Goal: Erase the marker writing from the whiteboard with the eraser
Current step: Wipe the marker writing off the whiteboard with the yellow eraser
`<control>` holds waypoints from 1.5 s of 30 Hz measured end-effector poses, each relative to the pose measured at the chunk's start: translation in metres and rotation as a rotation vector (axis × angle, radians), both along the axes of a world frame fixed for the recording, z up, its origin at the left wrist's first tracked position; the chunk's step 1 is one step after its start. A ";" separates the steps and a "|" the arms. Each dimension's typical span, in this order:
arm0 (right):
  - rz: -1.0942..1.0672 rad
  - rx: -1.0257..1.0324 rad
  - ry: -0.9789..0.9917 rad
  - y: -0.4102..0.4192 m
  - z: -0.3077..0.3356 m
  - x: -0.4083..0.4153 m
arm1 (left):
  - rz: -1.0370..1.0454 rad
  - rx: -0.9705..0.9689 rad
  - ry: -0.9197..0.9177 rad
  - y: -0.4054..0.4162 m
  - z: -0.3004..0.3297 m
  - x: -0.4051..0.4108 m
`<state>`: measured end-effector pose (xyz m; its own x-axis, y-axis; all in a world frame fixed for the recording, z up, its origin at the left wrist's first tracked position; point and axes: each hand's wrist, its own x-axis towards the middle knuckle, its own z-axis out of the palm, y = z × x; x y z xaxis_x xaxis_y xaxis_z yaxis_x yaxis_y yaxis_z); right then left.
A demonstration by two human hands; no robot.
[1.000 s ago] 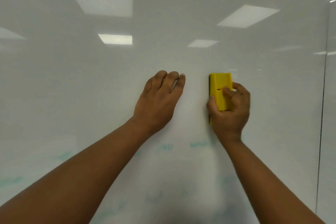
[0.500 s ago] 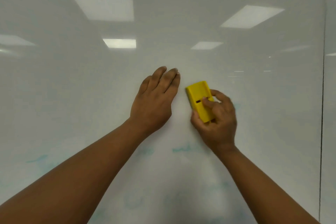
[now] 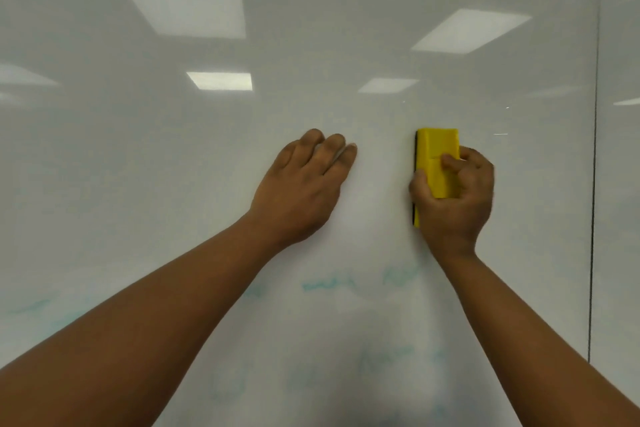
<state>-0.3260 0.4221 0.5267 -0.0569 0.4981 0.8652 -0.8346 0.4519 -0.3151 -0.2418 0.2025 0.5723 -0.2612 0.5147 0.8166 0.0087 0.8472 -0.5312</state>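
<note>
A glossy whiteboard (image 3: 173,166) fills the view. My right hand (image 3: 453,204) grips a yellow eraser (image 3: 437,149), which stands upright with its dark felt edge pressed against the board. My left hand (image 3: 304,187) lies flat on the board to the left of the eraser, fingers together, holding nothing. Faint teal marker writing (image 3: 327,284) runs in a smeared row below both hands, and paler traces (image 3: 384,357) show lower down between my forearms.
A dark vertical seam (image 3: 594,184) marks the board's right edge, with another panel beyond it. Ceiling lights (image 3: 183,3) reflect in the upper part of the board.
My right hand has swept the eraser to the right and turned it from tilted back to upright. My left hand has stayed flat on the board.
</note>
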 end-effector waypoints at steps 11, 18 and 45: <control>0.000 0.177 0.076 0.004 -0.019 -0.005 | 0.006 -0.048 0.034 0.016 -0.008 -0.017; -0.044 0.064 0.043 0.036 -0.037 -0.015 | -0.011 -0.136 -0.025 0.013 -0.015 -0.020; -0.074 0.326 0.092 -0.033 -0.129 0.012 | -0.089 -0.240 -0.062 0.010 -0.018 -0.018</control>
<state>-0.3137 0.3893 0.3975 0.0547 0.1945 0.9794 -0.8138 0.5770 -0.0692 -0.2596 0.2127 0.5539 -0.2522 0.7150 0.6520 0.1167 0.6914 -0.7130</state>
